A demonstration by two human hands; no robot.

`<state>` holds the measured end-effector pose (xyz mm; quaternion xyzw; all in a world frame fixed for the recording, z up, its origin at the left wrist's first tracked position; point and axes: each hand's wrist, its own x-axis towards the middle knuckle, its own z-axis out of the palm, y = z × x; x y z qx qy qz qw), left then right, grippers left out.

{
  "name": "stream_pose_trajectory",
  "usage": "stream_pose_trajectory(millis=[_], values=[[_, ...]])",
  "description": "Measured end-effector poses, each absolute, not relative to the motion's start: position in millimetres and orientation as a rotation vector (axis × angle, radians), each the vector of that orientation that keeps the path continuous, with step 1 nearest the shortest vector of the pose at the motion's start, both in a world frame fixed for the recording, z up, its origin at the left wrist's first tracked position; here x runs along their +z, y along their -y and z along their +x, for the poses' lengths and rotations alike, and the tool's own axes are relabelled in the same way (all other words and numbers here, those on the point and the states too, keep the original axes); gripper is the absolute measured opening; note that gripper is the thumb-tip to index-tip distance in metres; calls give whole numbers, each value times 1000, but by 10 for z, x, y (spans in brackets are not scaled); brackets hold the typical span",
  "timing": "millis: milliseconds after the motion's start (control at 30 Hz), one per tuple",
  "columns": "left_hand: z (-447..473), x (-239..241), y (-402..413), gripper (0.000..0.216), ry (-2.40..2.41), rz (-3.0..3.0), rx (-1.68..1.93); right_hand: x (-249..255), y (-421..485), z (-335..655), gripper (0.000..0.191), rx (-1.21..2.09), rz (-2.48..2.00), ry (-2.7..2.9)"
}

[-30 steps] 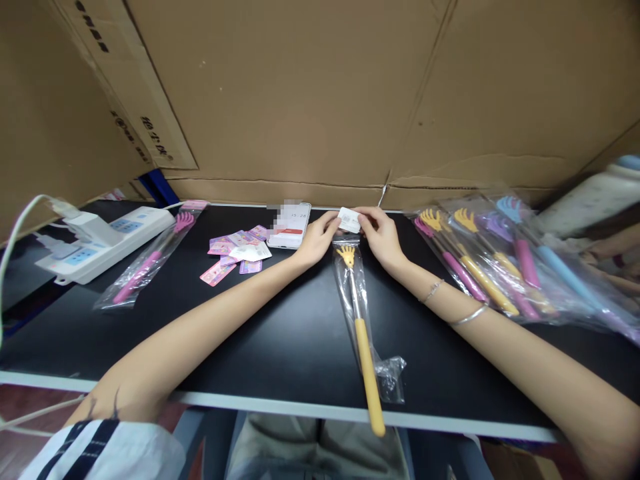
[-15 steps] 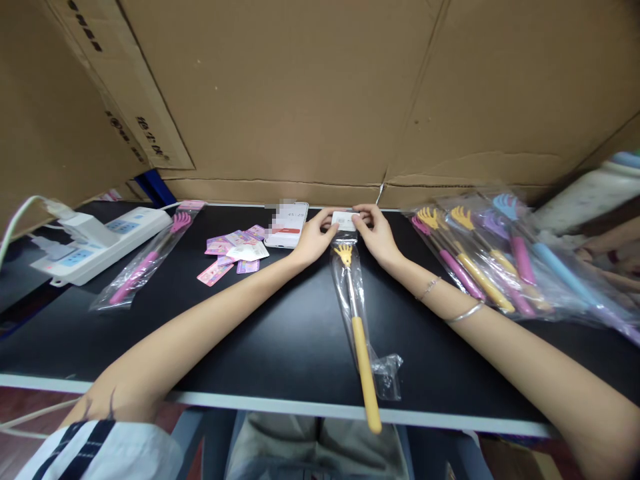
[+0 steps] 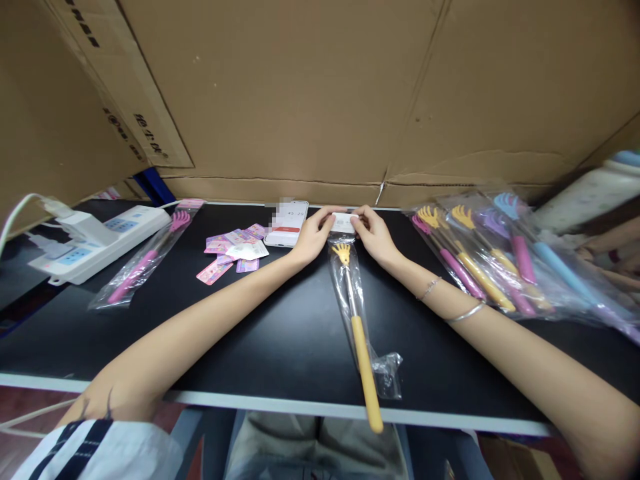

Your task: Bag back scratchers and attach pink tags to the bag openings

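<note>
A yellow hand-shaped back scratcher [image 3: 359,333] lies in a clear plastic bag [image 3: 350,293] in the middle of the black table [image 3: 260,333], its handle sticking out over the front edge. At the bag's far end sits a small white card [image 3: 343,223]. My left hand [image 3: 313,237] pinches the card's left side. My right hand [image 3: 376,235] pinches its right side, fingers closed on it.
A white phone [image 3: 289,223] and several pink and purple cards [image 3: 233,251] lie left of my hands. Further left are a bagged pink scratcher [image 3: 143,265] and a white power strip [image 3: 95,241]. Several bagged scratchers [image 3: 495,267] pile at right. Cardboard walls [image 3: 320,93] stand behind.
Both hands lowered the white card from a slight tilt above the bag down flat onto the bag's top end. The bag shifted only slightly.
</note>
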<state>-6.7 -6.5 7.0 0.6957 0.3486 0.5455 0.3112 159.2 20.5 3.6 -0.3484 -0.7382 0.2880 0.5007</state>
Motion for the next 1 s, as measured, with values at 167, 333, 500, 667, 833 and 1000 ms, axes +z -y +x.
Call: stream_pose_trajectory(millis=[167,333,500,667,833,1000], values=[[-60,71,56,23,-919,1832,1435,42,-204,1581,25,701,-851,1774],[-56,87,72,24,-947,1814,1451,57,-182,1575,23,699,-851,1774],[-61,73,60,24,-934,1794,1459,77,-155,1571,24,702,-844,1776],[-52,69,60,22,-906,1783,1443,81,-153,1573,30,711,-823,1769],[-46,77,73,22,-904,1756,1428,56,-178,1575,26,739,-809,1770],[-44,90,87,22,-901,1745,1429,43,-190,1570,19,765,-810,1769]])
